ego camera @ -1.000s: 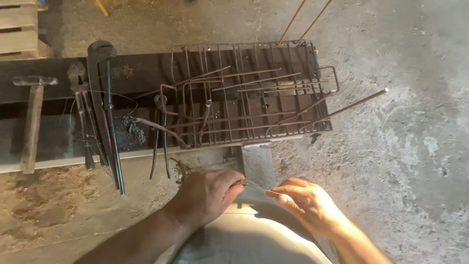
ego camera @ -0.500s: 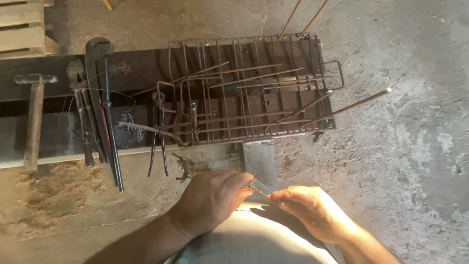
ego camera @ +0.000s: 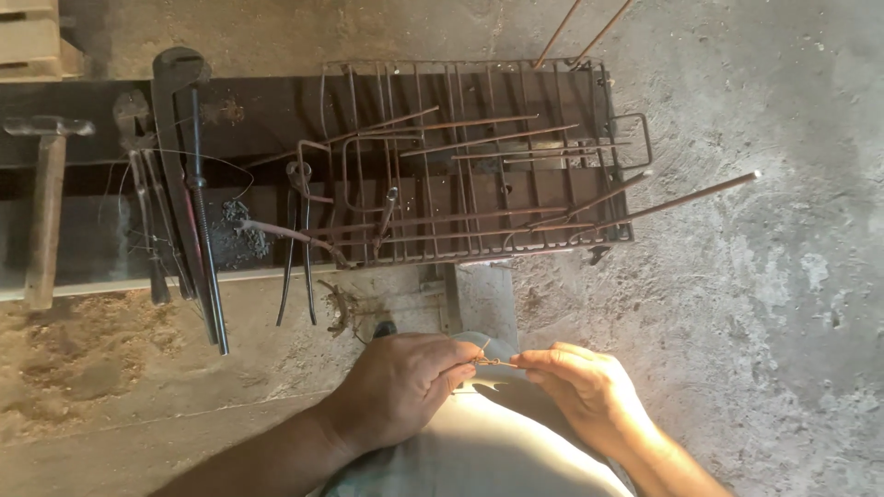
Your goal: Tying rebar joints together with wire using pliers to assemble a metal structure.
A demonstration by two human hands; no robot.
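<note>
While my left hand [ego camera: 401,387] and right hand [ego camera: 589,391] pinch opposite ends of a short wire [ego camera: 497,363] over my lap, its long axis runs left to right, below the rusty rack [ego camera: 479,166].

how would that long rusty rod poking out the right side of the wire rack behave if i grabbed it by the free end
The rod looks straight and thin, so probably stiff with a little spring. It lies threaded among other rods in the wire rack, so pulling would likely snag or drag them. Its round section suggests it would roll on the concrete floor; the rusty surface should grip well.
</note>
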